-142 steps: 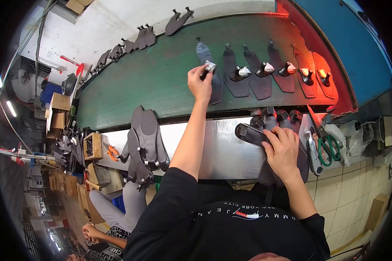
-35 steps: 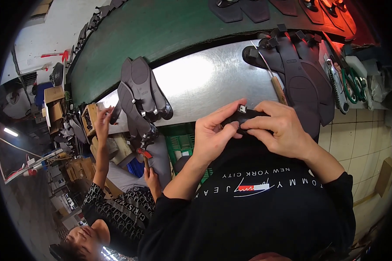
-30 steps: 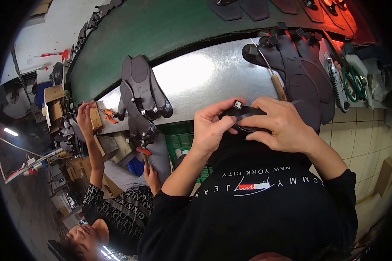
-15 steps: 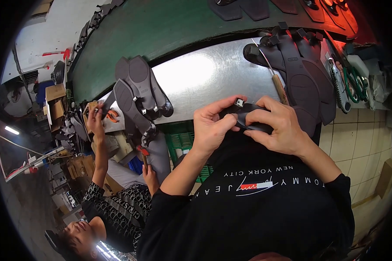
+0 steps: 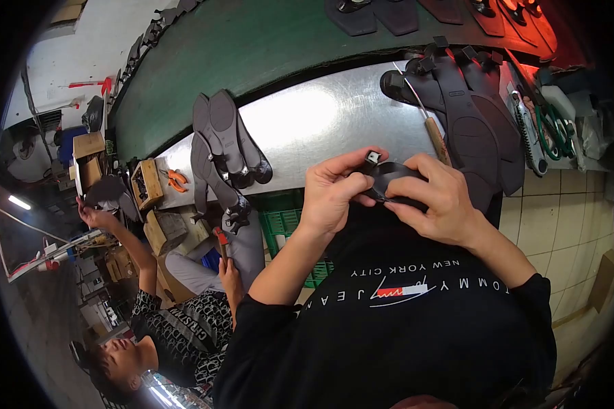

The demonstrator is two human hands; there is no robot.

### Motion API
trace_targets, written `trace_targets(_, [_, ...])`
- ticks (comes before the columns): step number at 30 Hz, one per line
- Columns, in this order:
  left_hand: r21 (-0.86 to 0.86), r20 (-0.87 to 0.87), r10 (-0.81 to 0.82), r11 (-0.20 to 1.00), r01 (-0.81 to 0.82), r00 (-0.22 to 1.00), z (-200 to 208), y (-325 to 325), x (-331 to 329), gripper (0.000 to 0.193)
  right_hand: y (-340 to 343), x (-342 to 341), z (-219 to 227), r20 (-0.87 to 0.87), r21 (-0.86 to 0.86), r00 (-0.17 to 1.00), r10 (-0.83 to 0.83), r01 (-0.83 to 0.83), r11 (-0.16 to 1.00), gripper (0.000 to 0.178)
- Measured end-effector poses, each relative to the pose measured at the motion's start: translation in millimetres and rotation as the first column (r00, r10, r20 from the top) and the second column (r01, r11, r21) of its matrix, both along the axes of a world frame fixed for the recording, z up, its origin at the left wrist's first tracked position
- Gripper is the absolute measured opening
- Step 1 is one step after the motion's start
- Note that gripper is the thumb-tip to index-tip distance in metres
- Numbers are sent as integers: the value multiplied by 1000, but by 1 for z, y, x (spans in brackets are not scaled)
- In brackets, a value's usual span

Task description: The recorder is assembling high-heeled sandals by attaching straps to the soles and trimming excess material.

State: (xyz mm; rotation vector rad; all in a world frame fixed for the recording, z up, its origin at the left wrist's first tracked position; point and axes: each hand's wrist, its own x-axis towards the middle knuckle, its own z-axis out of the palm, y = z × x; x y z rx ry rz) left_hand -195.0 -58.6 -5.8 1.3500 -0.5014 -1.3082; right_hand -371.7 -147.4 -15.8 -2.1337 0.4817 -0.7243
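Observation:
Close in front of my chest, my left hand (image 5: 333,198) and my right hand (image 5: 435,196) are both closed on a dark sandal strap (image 5: 396,178). The strap bends in a curve between them, and its underside is hidden by my fingers. A small square piece with a pale face (image 5: 373,157) stands up at its left end, by my left fingers. On the bench just beyond my right hand lies an awl-like tool with a wooden handle (image 5: 435,136) and a thin metal shaft. It rests beside a pile of dark sandal soles (image 5: 481,146).
A metal bench (image 5: 300,129) runs along a green conveyor belt (image 5: 184,61). Dark sandals (image 5: 228,136), orange-handled pliers (image 5: 177,180) and a wooden box (image 5: 147,184) are at left; green-handled scissors (image 5: 549,126) at right. A co-worker's hand (image 5: 230,276) holds a red-headed hammer (image 5: 222,238).
The co-worker's raised hand has moved left, off the bench, and a dark sole is now beside it. The sandal stack there has fewer pieces. My hands have barely shifted.

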Motion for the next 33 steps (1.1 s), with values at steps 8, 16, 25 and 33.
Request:
trace_targets(8, [-32,-309,-72,997,65,948,14,-1,8,51,-3,-5,11,87,-81,994,67,-60,995,27])
trace_targets(16, [101,-73,-241,963,248,968,4,10,14,38,1,-3,5,61,114,996,-70,63,992,20])
trace_targets(25, [136,-71,-240,959,247,968,3,8,11,32,3,0,2,-5,69,997,-73,73,995,17])
trace_targets(33, [195,-15,-328,926,324,945,1,10,4,26,6,-3,-4,-18,146,998,-52,54,988,16])
